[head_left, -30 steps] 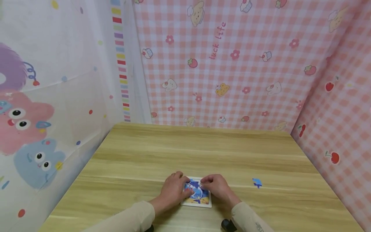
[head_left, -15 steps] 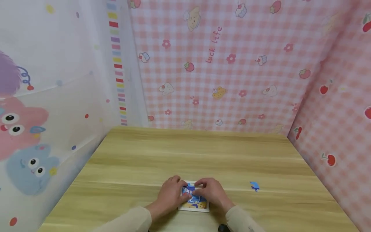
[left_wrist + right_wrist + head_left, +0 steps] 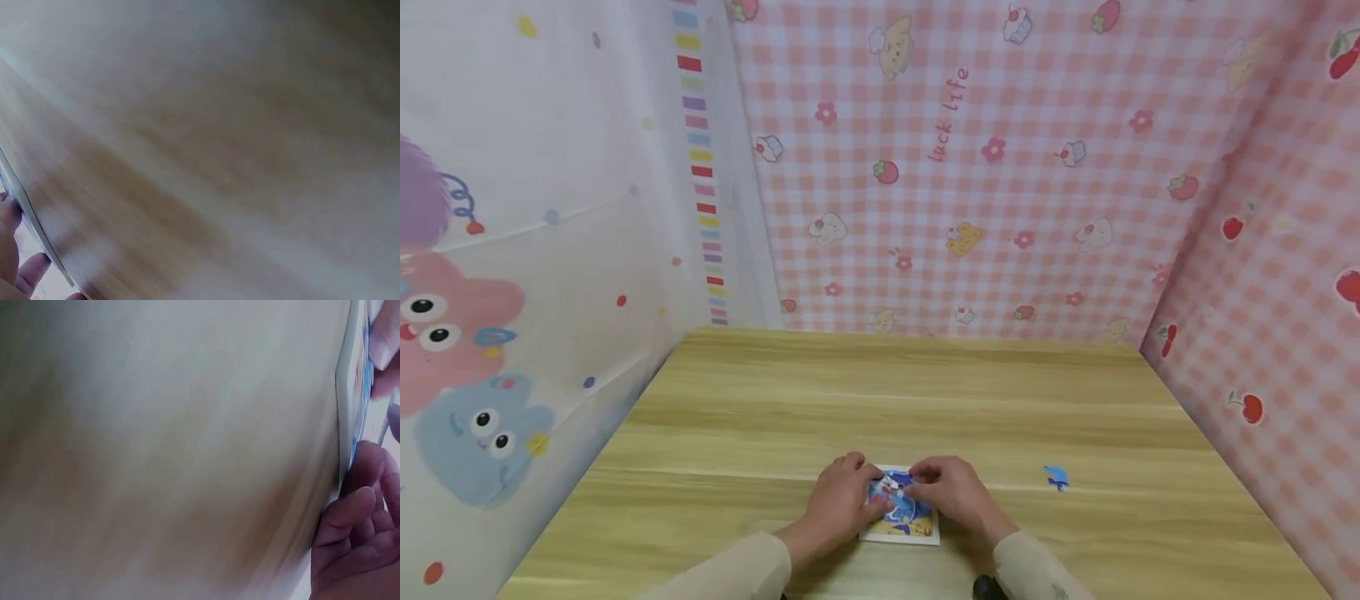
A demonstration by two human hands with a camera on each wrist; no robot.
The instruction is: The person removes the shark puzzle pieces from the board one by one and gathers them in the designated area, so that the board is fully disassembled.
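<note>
A small jigsaw puzzle [image 3: 916, 527] in a white-edged tray [image 3: 898, 540] lies flat near the table's front, with a blue and sandy picture. From its left side my left hand [image 3: 838, 500] rests over it, thumb on the picture and fingers at the upper left edge. At the upper right, my right hand [image 3: 957, 493] pinches a puzzle piece between thumb and forefinger; a thin tilted edge of the piece [image 3: 385, 425] shows in the right wrist view, the rest mostly hidden by fingers. In the left wrist view, left fingertips [image 3: 34, 269] lie over the tray.
A loose blue puzzle piece [image 3: 1056, 477] lies on the wooden table [image 3: 760, 408] to the right of the tray. A pink checked cloth [image 3: 850, 200] hangs behind and at the right, a white cartoon sheet [image 3: 580, 275] at the left. A black object [image 3: 987, 588] sits by the right wrist.
My right thumb and forefinger have shifted slightly over the puzzle's upper part, leftward and then back a little to the right. The left hand stays in place. The head view has tilted slightly.
</note>
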